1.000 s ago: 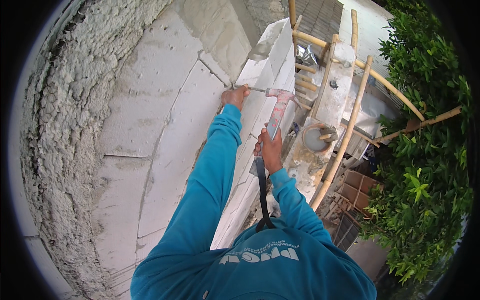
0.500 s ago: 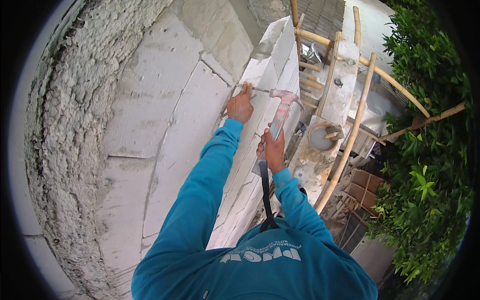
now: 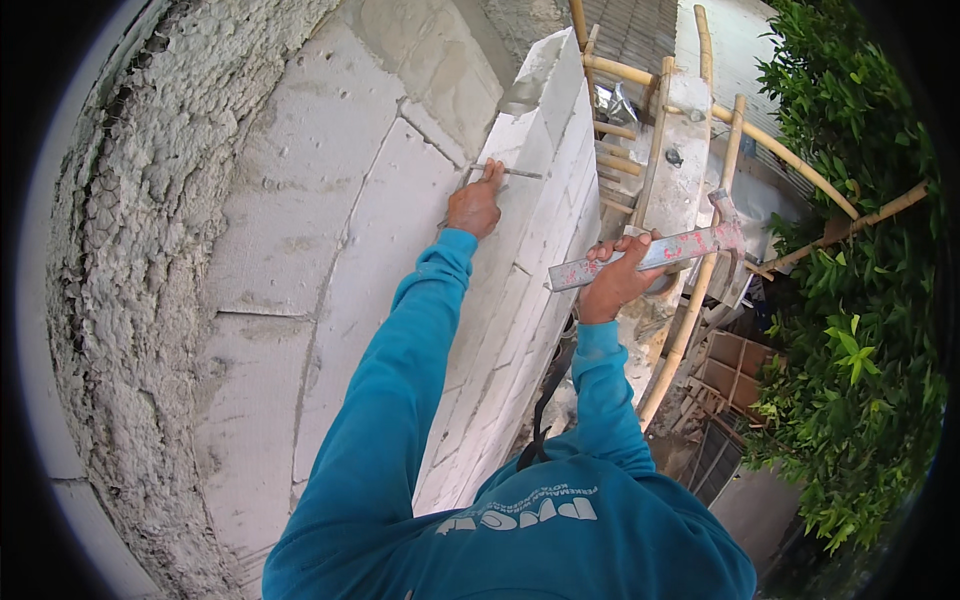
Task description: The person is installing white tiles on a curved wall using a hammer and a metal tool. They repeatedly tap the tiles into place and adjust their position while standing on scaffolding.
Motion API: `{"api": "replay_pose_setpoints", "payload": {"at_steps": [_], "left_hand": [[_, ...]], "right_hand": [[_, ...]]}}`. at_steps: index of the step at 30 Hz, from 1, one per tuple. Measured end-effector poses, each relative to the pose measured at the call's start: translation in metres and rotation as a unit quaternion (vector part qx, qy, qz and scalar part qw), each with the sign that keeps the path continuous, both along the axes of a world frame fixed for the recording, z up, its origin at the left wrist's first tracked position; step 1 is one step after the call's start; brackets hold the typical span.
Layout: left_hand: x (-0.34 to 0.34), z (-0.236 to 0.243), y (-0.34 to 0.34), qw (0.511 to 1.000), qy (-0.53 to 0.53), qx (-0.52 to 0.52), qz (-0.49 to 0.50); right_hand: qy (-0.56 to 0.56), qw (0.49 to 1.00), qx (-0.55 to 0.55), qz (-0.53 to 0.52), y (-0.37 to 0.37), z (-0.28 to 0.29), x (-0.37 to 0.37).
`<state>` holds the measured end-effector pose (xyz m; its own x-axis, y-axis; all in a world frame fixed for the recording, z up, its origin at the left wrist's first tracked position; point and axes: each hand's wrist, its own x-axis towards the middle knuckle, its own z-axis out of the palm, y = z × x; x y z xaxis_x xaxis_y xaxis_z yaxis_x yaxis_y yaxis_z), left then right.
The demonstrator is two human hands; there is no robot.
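My left hand (image 3: 474, 205) pinches a thin metal rod (image 3: 522, 174) against the white block wall (image 3: 470, 310), close to a block joint. The free end of the rod sticks out to the right; its other end is partly hidden by my fingers. Out to the right of the wall, my right hand (image 3: 618, 285) grips a claw hammer (image 3: 690, 245) by its grey handle with worn red paint. The hammer lies nearly level, its head pointing right, well apart from the rod.
Rough mortar (image 3: 150, 300) covers the wall on the left. Bamboo scaffolding poles (image 3: 690, 330) and a cement-smeared plank (image 3: 685, 165) stand at the right. A round bucket, seen before, is mostly hidden behind my right hand. Leafy branches (image 3: 850, 370) fill the far right.
My right hand has swung the hammer from the rod's end out to the right, turning it from upright to nearly level. My left hand stays on the rod.
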<state>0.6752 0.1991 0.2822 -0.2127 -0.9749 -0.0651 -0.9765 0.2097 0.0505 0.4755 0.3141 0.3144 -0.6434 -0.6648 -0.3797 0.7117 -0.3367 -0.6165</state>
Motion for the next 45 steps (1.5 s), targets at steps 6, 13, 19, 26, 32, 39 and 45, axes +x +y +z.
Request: {"api": "replay_pose_setpoints", "payload": {"at_steps": [6, 13, 19, 26, 32, 39, 45], "left_hand": [[0.0, -0.011, -0.008, 0.999, -0.001, -0.03, -0.026], [0.011, -0.007, -0.003, 1.0, -0.017, -0.013, -0.017], [-0.002, 0.004, -0.002, 1.0, -0.014, 0.013, -0.016], [0.01, -0.007, -0.009, 0.999, -0.032, -0.007, -0.022], [0.011, -0.005, -0.005, 0.999, -0.035, 0.003, -0.018], [-0.006, -0.002, -0.009, 0.998, -0.047, -0.002, -0.034], [0.013, -0.002, -0.009, 0.998, -0.062, 0.006, -0.02]], "right_hand": [[-0.018, 0.925, 0.024, 0.379, 0.015, -0.053, 0.072], [-0.02, 0.964, 0.012, 0.264, 0.01, -0.037, 0.006], [-0.014, 0.989, -0.044, -0.138, -0.015, -0.031, -0.013], [-0.039, 0.907, 0.027, 0.419, 0.013, -0.06, 0.041], [-0.043, 0.997, -0.025, 0.056, 0.002, -0.02, -0.043], [-0.065, 0.997, 0.034, 0.034, -0.004, -0.043, 0.072], [-0.047, 0.939, 0.017, 0.339, 0.015, -0.051, 0.012]]}}
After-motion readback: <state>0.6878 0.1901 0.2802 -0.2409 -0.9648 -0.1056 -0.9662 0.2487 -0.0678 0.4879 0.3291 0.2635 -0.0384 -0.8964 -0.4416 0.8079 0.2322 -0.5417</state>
